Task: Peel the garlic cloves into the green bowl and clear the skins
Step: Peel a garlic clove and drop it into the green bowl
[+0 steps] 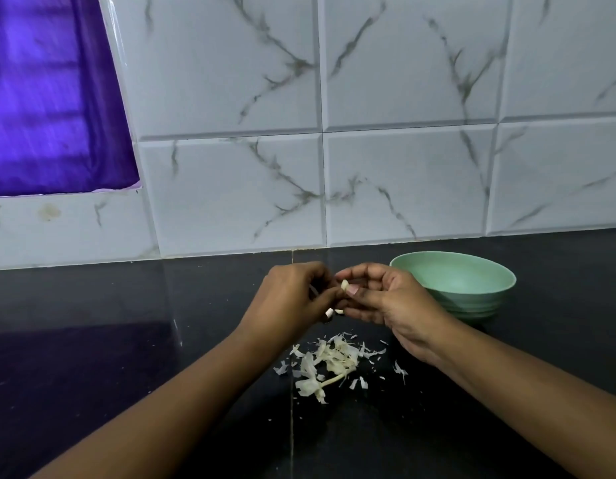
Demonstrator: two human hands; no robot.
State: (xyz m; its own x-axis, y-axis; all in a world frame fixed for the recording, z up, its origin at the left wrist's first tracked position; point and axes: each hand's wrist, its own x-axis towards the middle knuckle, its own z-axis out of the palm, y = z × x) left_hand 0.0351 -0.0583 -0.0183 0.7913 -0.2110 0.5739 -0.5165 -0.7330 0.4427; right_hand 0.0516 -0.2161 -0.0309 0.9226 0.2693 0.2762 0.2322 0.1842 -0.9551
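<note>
Fingertips point(352, 289) of the right hand point(393, 302) pinch a pale clove point(344, 284), thumb curled over it, just left of the bowl point(479, 304). The left hand point(292, 299) meets it from farther left with its fingers curled tight. They seem to nip the clove's other end, though the knuckles hide the contact. Two small white bits point(334, 312) show under the joined fingers. Both hands are raised above the dark counter point(92, 305) that bears the bowl. Skins point(330, 361) (thin, papery, one stalk among them) lie in a loose heap on the counter, left of the bowl and nearer the person. Behind the bowl rises a marble-veined tiled wall point(403, 184). Far to the bowl's left hangs a purple curtain point(40, 98).
</note>
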